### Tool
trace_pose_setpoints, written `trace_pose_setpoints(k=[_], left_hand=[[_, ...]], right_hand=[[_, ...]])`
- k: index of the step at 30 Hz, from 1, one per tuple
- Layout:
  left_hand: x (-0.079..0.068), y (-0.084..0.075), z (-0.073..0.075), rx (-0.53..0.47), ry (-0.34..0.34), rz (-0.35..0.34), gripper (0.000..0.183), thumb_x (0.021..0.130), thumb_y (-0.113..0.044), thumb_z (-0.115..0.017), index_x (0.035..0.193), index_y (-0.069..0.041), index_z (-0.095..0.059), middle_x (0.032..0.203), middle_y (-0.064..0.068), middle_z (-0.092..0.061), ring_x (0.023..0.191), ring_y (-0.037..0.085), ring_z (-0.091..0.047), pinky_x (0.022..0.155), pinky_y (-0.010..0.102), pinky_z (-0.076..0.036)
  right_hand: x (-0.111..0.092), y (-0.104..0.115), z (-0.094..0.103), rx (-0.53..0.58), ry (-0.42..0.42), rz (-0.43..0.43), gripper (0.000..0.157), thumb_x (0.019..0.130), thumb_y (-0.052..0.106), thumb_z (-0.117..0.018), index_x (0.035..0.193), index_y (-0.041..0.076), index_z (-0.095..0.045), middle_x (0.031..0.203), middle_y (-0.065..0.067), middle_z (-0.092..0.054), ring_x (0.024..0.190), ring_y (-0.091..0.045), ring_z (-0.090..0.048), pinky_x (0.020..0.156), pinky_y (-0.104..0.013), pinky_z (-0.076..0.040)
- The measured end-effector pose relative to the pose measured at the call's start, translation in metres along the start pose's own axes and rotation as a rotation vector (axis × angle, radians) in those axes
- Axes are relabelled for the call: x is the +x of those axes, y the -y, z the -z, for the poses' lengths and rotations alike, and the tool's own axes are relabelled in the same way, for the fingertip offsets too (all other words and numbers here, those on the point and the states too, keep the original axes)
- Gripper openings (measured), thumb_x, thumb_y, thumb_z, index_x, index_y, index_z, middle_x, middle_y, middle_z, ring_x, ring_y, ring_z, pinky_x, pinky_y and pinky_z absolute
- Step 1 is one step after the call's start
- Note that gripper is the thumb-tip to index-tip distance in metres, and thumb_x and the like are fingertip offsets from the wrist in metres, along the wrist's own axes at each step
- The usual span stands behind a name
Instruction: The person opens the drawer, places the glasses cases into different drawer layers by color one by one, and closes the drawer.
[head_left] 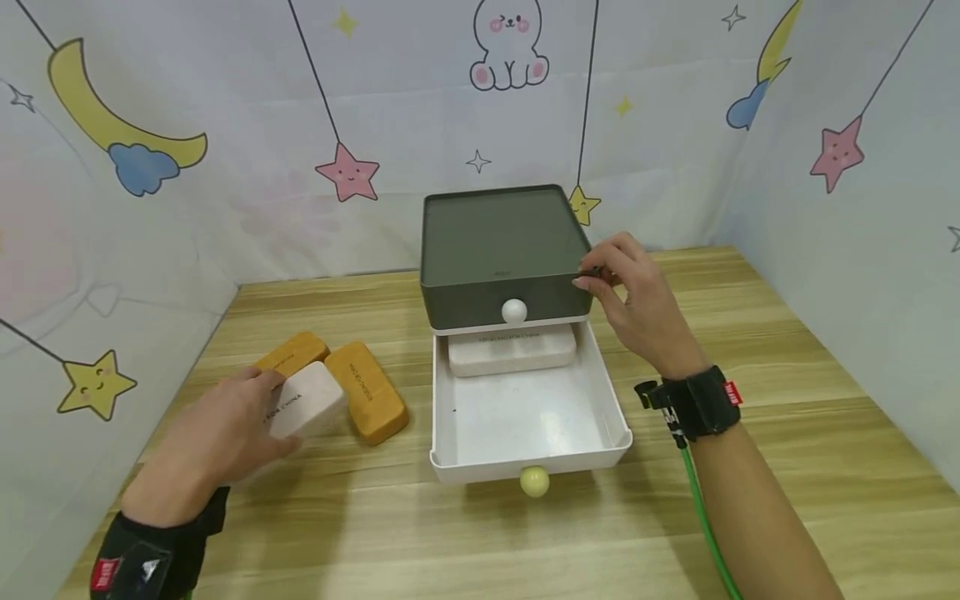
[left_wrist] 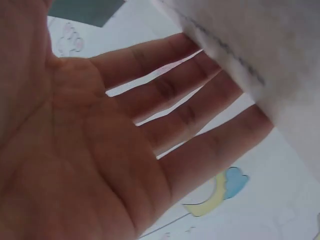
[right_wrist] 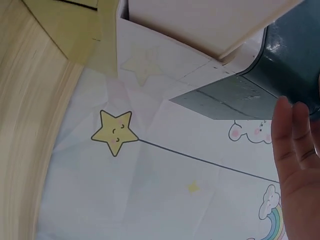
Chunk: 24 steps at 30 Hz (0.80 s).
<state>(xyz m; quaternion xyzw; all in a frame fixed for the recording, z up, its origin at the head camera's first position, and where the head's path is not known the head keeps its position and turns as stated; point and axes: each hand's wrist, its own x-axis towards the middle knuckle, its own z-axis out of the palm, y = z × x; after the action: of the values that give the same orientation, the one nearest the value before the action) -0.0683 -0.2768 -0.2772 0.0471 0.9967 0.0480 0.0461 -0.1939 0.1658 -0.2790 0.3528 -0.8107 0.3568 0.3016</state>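
Note:
My left hand grips a white block printed with dark lettering, fingers and thumb at its sides, over two orange-brown blocks on the table. In the left wrist view the fingertips press against the white block. A storage box with a dark grey top section and a white knob has its lower white drawer pulled out. Inside the drawer, at the back, lies another white block. My right hand pinches the box's right front corner; its fingers also show against the dark section in the right wrist view.
One orange-brown block lies left of the drawer, with the second orange-brown block partly behind the held one. A pale yellow knob sticks out from the drawer front. Printed cloth walls enclose the wooden table.

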Motion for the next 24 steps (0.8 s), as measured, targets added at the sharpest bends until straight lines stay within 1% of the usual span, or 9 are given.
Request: trace_pose_setpoints(k=[3,6,9,13,16,20,22,24], left_hand=[[-0.009,-0.010,0.009,0.033,-0.025,-0.046,0.074,0.066,-0.042,-0.083,0.119,0.003,-0.057,0.106,0.019,-0.059,0.079,0.026,-0.056,0.061,0.043,-0.049],[-0.018,-0.020,0.017,0.053,-0.044,-0.076,0.071,0.066,-0.041,-0.083,0.117,0.001,-0.058,0.106,0.017,-0.059,0.079,0.025,-0.055,0.060,0.042,-0.049],[-0.025,-0.029,0.024,0.055,-0.052,-0.086,0.071,0.065,-0.041,-0.084,0.118,-0.001,-0.059,0.104,0.014,-0.059,0.078,0.023,-0.054,0.060,0.040,-0.049],[-0.035,-0.040,0.034,0.040,-0.078,-0.113,0.072,0.065,-0.041,-0.085,0.119,-0.002,-0.059,0.101,0.010,-0.059,0.076,0.021,-0.054,0.059,0.037,-0.049],[-0.042,-0.049,0.041,0.032,-0.130,-0.165,0.072,0.065,-0.039,-0.085,0.122,-0.004,-0.058,0.100,0.007,-0.059,0.076,0.019,-0.053,0.058,0.034,-0.048],[-0.048,-0.065,0.051,0.033,-0.202,-0.262,0.069,0.066,-0.037,-0.084,0.123,-0.005,-0.060,0.100,0.003,-0.057,0.076,0.015,-0.051,0.058,0.031,-0.046],[-0.048,-0.075,0.056,0.041,-0.220,-0.306,0.068,0.066,-0.037,-0.084,0.122,-0.006,-0.061,0.099,0.002,-0.056,0.077,0.014,-0.049,0.060,0.030,-0.046],[-0.045,-0.085,0.060,0.050,-0.224,-0.344,0.068,0.066,-0.038,-0.084,0.122,-0.005,-0.061,0.100,0.002,-0.056,0.080,0.015,-0.049,0.062,0.031,-0.047]], right_hand=[[-0.002,-0.001,-0.001,-0.029,-0.012,0.034,0.011,0.087,0.003,-0.067,0.097,0.003,-0.064,0.097,-0.006,-0.053,0.077,-0.009,-0.046,0.066,-0.024,-0.040],[-0.003,0.000,-0.001,-0.062,-0.023,0.069,0.012,0.086,0.002,-0.068,0.097,0.002,-0.064,0.098,-0.007,-0.055,0.078,-0.011,-0.047,0.065,-0.026,-0.039],[-0.004,0.001,-0.002,-0.114,-0.033,0.113,0.013,0.085,0.001,-0.069,0.097,0.000,-0.065,0.100,-0.011,-0.056,0.081,-0.016,-0.050,0.064,-0.028,-0.042],[-0.005,0.001,-0.005,-0.189,-0.046,0.159,0.015,0.085,0.002,-0.069,0.099,-0.003,-0.065,0.100,-0.015,-0.058,0.084,-0.022,-0.053,0.064,-0.033,-0.047],[-0.006,0.001,-0.006,-0.229,-0.053,0.180,0.017,0.086,0.004,-0.069,0.100,-0.004,-0.066,0.099,-0.017,-0.058,0.083,-0.024,-0.054,0.064,-0.035,-0.049],[-0.007,0.001,-0.008,-0.275,-0.072,0.210,0.018,0.085,0.005,-0.070,0.101,-0.004,-0.066,0.099,-0.018,-0.059,0.083,-0.027,-0.056,0.063,-0.039,-0.051],[-0.007,0.001,-0.008,-0.291,-0.079,0.222,0.019,0.085,0.006,-0.070,0.101,-0.004,-0.066,0.099,-0.018,-0.060,0.085,-0.028,-0.056,0.063,-0.040,-0.051],[-0.008,0.000,-0.009,-0.303,-0.085,0.232,0.020,0.085,0.007,-0.070,0.102,-0.004,-0.066,0.099,-0.018,-0.060,0.087,-0.029,-0.056,0.064,-0.041,-0.051]])
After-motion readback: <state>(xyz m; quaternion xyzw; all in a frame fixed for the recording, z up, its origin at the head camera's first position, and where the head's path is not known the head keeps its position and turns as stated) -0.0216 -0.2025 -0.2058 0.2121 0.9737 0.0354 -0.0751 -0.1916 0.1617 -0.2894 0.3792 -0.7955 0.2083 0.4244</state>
